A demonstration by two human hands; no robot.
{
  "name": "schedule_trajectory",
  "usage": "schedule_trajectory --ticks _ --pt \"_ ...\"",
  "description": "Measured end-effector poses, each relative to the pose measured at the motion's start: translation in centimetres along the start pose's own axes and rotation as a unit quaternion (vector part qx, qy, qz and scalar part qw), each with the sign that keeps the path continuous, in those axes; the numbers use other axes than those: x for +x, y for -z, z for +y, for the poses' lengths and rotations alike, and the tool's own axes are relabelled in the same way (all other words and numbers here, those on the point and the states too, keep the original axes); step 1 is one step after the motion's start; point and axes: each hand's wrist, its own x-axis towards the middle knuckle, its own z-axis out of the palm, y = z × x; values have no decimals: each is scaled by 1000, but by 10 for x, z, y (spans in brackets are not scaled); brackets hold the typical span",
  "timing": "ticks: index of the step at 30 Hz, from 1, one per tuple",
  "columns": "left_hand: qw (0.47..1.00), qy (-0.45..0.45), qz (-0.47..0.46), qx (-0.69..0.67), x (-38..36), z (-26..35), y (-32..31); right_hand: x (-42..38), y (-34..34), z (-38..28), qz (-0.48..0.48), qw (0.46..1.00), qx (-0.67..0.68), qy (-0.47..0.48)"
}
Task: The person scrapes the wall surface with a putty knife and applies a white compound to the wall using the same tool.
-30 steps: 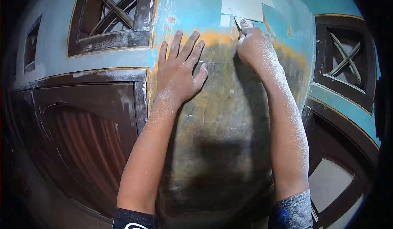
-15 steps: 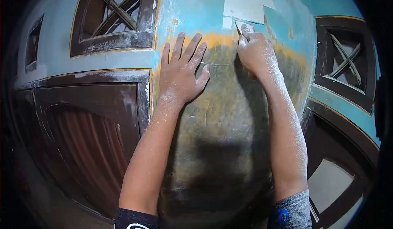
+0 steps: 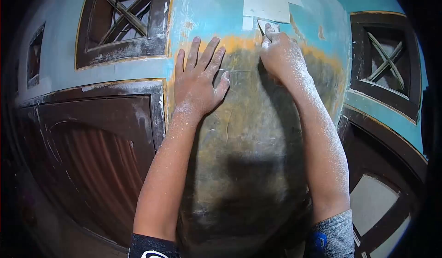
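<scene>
My left hand (image 3: 199, 85) lies flat against the wall (image 3: 244, 120), its fingers spread over the band where orange-yellow meets worn brown. My right hand (image 3: 282, 57) is closed around a scraper (image 3: 268, 27), most of it hidden by my fingers. The scraper's pale blade touches the wall at the lower edge of a bare white patch (image 3: 267, 7) in the turquoise paint. White dust coats both forearms, more thickly the right one.
Dark wooden window frames with crossed slats flank the wall, one at the left (image 3: 126, 18) and one at the right (image 3: 386, 57). Below them are a dark wooden door (image 3: 101, 108) with a reddish-brown curtain and another dark panelled door (image 3: 391, 166).
The whole view has shifted slightly, so wall and hands appear a little further left. My right hand still grips the scraper by the white patch, its blade showing at a slightly different angle.
</scene>
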Motion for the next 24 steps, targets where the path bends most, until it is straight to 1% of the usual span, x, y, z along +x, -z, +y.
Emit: schedule_trajectory --ticks 2,4,6,7,10,11,12,14,15,17,18,20,21,22,24 --pt "1000 -2 0 8 -1 0 0 -2 -6 11 3 1000 -14 7" --pt "1000 -7 5 8 -1 -1 -2 -5 -8 19 -12 1000 13 -19" --pt "1000 -2 4 9 -1 -1 -3 -9 -13 33 77 996 -13 37" --pt "1000 -4 4 10 -1 0 -2 -4 -9 38 30 999 -22 5" --pt "1000 -4 -3 6 -1 0 0 2 -6 40 47 999 -5 -1" --pt "1000 -2 -6 11 -1 0 0 5 -1 40 34 999 -20 10" --pt "1000 -1 -8 17 -1 0 0 11 -2 40 52 998 40 -3" --pt "1000 1 -14 15 0 1 0 3 25 16 -54 989 78 -117" --pt "1000 3 -16 21 0 1 1 4 21 21 -56 988 77 -118" --pt "1000 1 -15 26 -1 0 0 8 7 39 -16 999 23 -45" --pt "1000 1 -13 27 -1 0 -1 9 0 47 -14 999 22 -43" --pt "1000 1 -10 23 -2 -1 -2 8 -9 59 90 995 -37 11" --pt "1000 3 -7 15 -1 1 -1 6 -3 55 93 996 15 7" --pt "1000 3 -6 15 -1 1 -1 9 -4 57 93 995 15 7" --pt "1000 0 -11 24 -1 1 0 17 -6 59 199 975 6 101"
